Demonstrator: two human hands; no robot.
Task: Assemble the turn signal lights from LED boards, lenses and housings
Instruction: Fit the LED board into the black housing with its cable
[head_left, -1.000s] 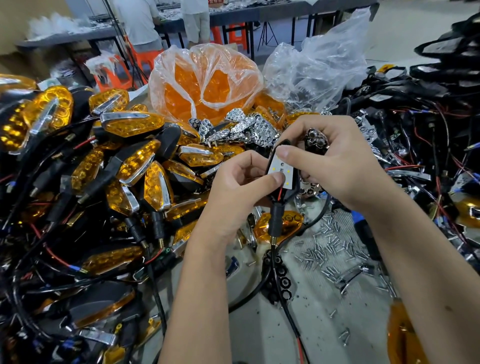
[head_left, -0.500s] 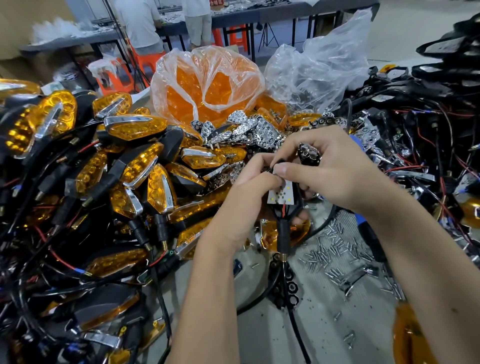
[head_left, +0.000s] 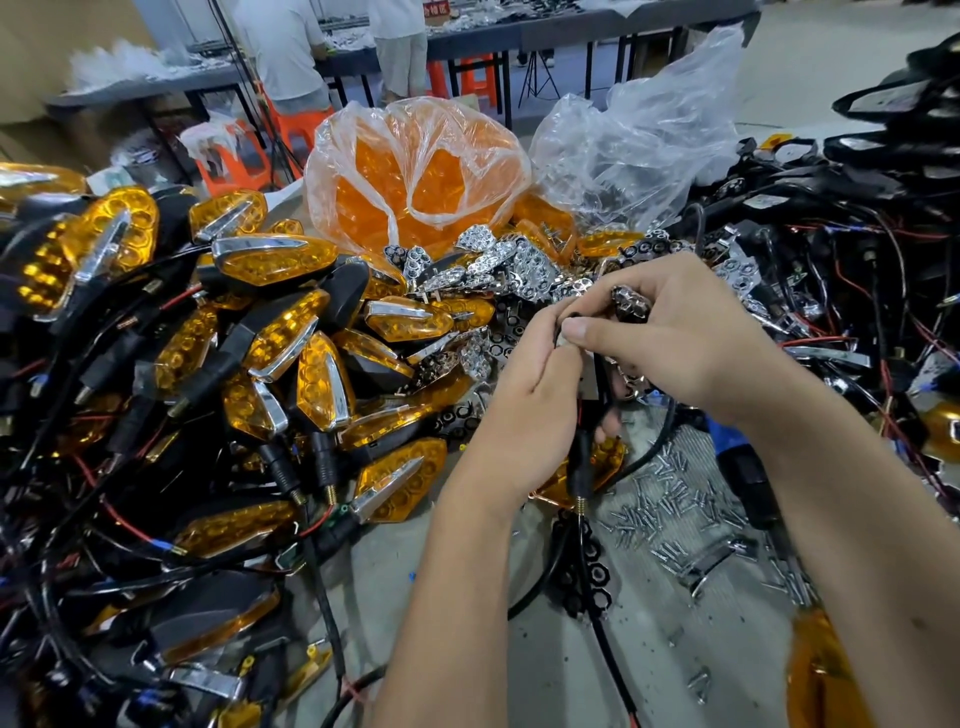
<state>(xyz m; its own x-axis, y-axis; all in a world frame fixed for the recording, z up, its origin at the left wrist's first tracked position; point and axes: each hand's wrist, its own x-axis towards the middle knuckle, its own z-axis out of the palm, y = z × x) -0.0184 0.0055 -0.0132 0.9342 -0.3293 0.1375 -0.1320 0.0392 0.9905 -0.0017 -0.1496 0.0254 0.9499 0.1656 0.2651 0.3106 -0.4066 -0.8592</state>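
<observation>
My left hand (head_left: 524, 400) and my right hand (head_left: 680, 338) meet at the middle of the view over a black housing (head_left: 582, 457) with a stem and trailing wire. The left fingers curl round the housing. My right thumb and forefinger pinch the small white LED board (head_left: 563, 340) at its top, mostly hidden between the hands. A chrome reflector piece (head_left: 631, 304) sits tucked under my right fingers. An amber lens (head_left: 597, 470) lies on the table just below the hands.
A big heap of finished amber turn signals (head_left: 280, 353) fills the left. A bag of orange lenses (head_left: 415, 176) and chrome reflectors (head_left: 514, 260) lie behind. Wired black housings (head_left: 857, 270) pile at right. Screws (head_left: 670, 499) and black nuts (head_left: 582, 571) scatter near the front. People stand at far tables.
Both hands have closed together over the housing; the LED board, plainly visible a second ago, is now almost covered by the fingers. The housing has shifted slightly down.
</observation>
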